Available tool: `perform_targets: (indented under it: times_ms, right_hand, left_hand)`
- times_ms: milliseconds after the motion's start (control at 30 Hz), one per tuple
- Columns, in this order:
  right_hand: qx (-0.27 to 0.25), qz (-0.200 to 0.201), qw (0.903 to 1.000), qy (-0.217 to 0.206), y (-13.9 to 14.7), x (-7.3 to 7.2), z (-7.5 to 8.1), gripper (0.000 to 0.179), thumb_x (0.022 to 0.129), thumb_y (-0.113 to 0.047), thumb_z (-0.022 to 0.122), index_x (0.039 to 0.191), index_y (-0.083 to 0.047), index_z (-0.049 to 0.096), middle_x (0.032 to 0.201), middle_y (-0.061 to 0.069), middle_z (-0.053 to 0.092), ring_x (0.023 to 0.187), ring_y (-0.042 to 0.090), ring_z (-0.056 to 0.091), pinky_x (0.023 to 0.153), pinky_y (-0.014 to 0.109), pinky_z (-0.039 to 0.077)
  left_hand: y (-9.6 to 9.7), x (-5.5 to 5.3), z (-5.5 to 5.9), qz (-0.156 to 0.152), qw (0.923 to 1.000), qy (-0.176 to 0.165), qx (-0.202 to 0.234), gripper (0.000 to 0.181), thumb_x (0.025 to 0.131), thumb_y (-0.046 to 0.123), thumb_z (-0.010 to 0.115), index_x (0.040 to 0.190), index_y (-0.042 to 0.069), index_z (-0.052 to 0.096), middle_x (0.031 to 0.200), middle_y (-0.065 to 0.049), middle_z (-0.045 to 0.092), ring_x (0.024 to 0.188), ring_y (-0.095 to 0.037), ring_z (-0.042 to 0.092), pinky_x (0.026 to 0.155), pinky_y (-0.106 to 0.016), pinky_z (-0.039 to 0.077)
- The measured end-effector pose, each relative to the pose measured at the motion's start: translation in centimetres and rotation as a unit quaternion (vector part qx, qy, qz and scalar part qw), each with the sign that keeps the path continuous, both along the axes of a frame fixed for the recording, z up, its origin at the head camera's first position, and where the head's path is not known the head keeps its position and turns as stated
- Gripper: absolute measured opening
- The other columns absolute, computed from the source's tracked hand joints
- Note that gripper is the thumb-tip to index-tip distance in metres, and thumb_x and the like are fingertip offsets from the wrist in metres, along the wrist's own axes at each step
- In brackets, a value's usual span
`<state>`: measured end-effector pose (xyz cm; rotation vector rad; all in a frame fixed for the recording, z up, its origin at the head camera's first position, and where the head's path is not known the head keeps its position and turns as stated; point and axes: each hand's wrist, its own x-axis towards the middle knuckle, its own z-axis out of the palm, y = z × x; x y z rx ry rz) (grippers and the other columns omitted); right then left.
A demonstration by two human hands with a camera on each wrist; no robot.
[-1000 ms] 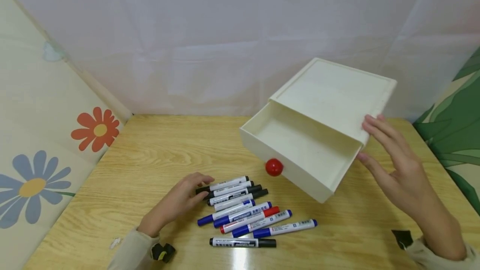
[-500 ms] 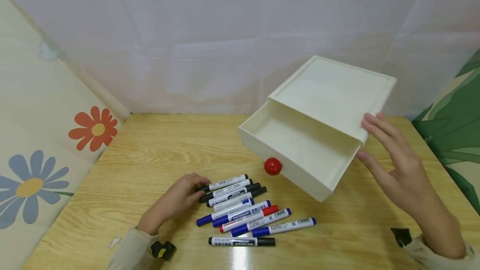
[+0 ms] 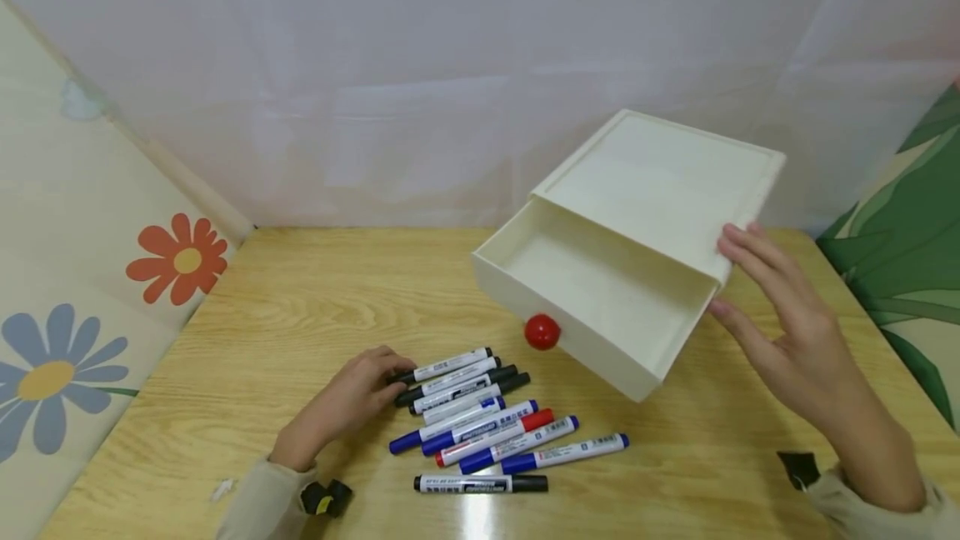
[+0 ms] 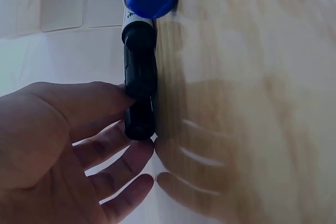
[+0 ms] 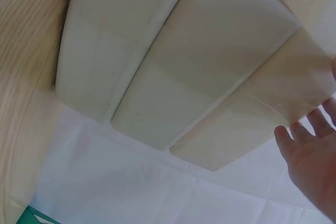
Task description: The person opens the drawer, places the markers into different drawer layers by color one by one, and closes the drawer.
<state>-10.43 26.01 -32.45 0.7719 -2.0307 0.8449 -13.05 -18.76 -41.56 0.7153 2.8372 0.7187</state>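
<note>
On the table, my left hand (image 3: pixel 352 398) pinches the black-capped end of the farthest whiteboard marker (image 3: pixel 452 363) in a slanted row. In the left wrist view the thumb lies against the black caps (image 4: pixel 139 121), with the other fingers curling behind. A cream plastic drawer unit (image 3: pixel 667 182) stands at the right, its top drawer (image 3: pixel 517 290) pulled out, with a red knob (image 3: pixel 542 332) on the front. My right hand (image 3: pixel 802 348) touches the unit's right side with extended fingers, thumb lower by the drawer edge. The right wrist view shows the stacked side panels (image 5: pixel 173 61).
Several more markers with blue ends, one red-capped marker (image 3: pixel 495 437) among them, lie in the row. One black-capped marker (image 3: pixel 480 484) lies apart, nearer the front. A white scrap (image 3: pixel 222 490) sits left of the left sleeve (image 3: pixel 262 498). A pale cloth (image 3: pixel 375 90) hangs behind the table.
The left fingertips have drawn slightly leftward along the marker's cap. The right hand keeps its place at the drawer unit, and the head view has shifted a little.
</note>
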Motion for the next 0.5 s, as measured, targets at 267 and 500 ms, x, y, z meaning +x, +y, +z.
perform_targets:
  times_ms: [267,500]
  right_hand:
    - [-0.002,-0.004,1.0,-0.001,0.13,0.07,-0.02,0.067,0.099,-0.044,0.053,0.126,0.017,0.055,0.145,0.017,0.052,0.146,0.024,0.038,0.122,0.027,0.029]
    - [-0.003,0.0,1.0,0.007,-0.11,-0.04,0.06,0.066,0.099,-0.044,0.054,0.126,0.017,0.055,0.144,0.018,0.053,0.145,0.023,0.039,0.122,0.028,0.029]
  left_hand:
    - [0.53,0.16,0.17,0.026,0.9996,-0.007,-0.009,0.022,0.089,0.005,0.07,0.111,0.008,0.071,0.106,-0.003,0.07,0.097,-0.018,0.065,0.086,-0.041,0.056]
    - [0.75,0.16,0.21,0.073,0.9965,-0.034,0.02,0.023,0.09,0.006,0.07,0.112,0.01,0.068,0.105,-0.002,0.072,0.096,-0.015,0.065,0.084,-0.038,0.055]
